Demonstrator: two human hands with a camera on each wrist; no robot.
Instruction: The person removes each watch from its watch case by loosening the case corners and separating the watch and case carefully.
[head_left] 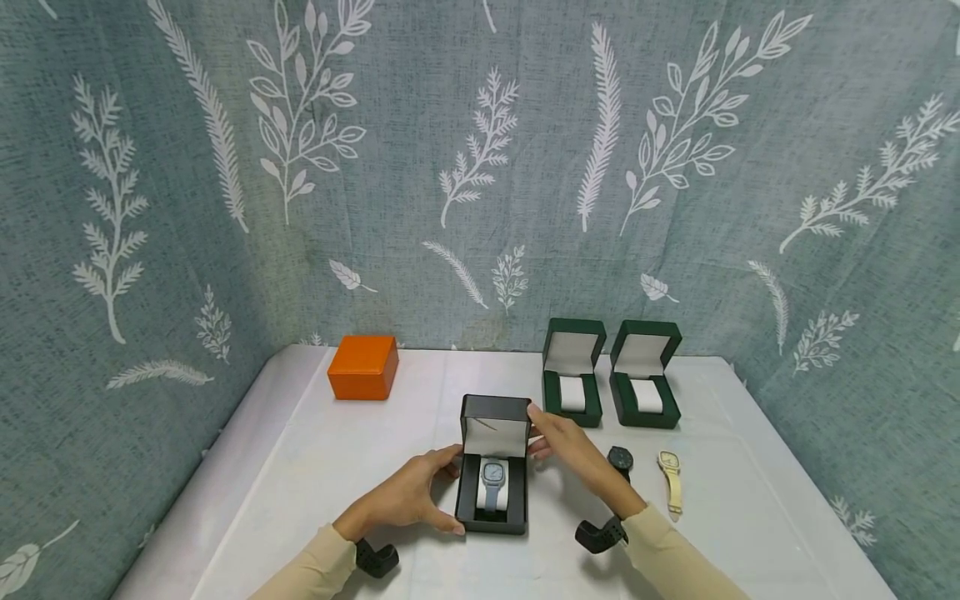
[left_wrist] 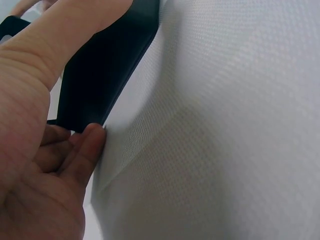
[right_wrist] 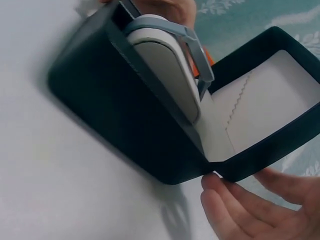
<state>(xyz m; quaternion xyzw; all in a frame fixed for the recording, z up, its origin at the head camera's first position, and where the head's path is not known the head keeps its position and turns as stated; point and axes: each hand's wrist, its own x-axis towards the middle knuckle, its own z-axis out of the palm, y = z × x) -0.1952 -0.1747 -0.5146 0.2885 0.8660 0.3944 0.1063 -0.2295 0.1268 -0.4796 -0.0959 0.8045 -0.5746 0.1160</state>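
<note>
The left hand [head_left: 411,493] braces the left side of the black watch box [head_left: 491,527], its thumb at the near corner and its fingers bent against the side farther back, so it grips the box along that edge. The right hand [head_left: 566,446], apart from the left, is not clamped on anything: its extended fingers touch the right side of the upright lid [head_left: 495,407], close to the hinge. The box stands open on the table between the hands, and inside it the grey-blue watch [head_left: 492,474] is strapped around a white cushion [head_left: 503,497]. The step in hand appears to be steadying this box and handling its lid; doing it well probably means holding the base firmly with the left, moving the lid only with light, even pressure, and letting no fingertip sit in the hinge gap. The watch face should clear the lid's lining. Beyond the right wrist lie a dark watch [head_left: 620,458] and a gold watch [head_left: 672,481]; behind them stand a green box [head_left: 551,396] and a second green box [head_left: 670,418], both open. A closed orange box [head_left: 362,367] sits far left. White cloth [head_left: 285,500] covers the table, and blue-green curtains [head_left: 405,283] printed with pale leaves surround it.
</note>
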